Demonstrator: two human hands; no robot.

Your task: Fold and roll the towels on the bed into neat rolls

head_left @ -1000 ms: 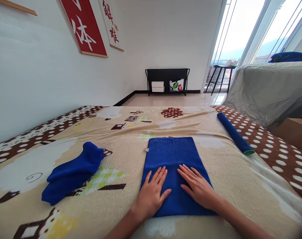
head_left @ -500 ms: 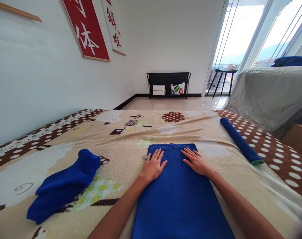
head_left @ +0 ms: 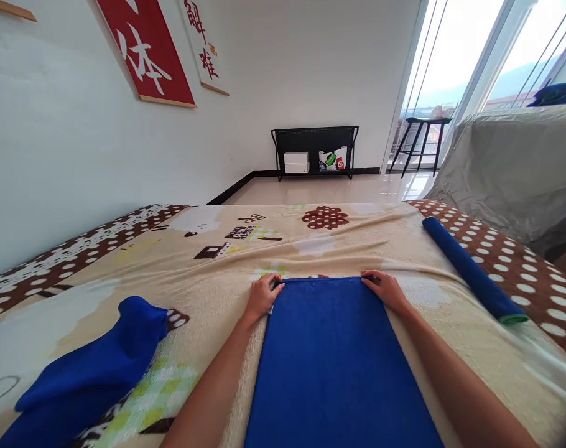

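A blue towel (head_left: 339, 361) lies flat and folded lengthwise in front of me, its near end running out of view. My left hand (head_left: 263, 295) pinches its far left corner, with a small pale tag beside the fingers. At the far right corner, my right hand (head_left: 384, 290) is closed on the same towel, thumb and fingers on the edge. To the left rests a crumpled blue cloth (head_left: 91, 373). A rolled blue towel (head_left: 472, 270) with a green end lies on the right.
Everything lies on a cream patterned blanket (head_left: 218, 261) with brown dotted borders. Beyond it stands a black rack (head_left: 315, 149) holding a white box. A grey-covered piece of furniture (head_left: 520, 168) is at right, near a black stool (head_left: 423, 140). Scrolls hang on the left wall.
Both hands have moved from lying flat on the towel outward to its far corners, where the fingers have closed on it. The view has shifted slightly.
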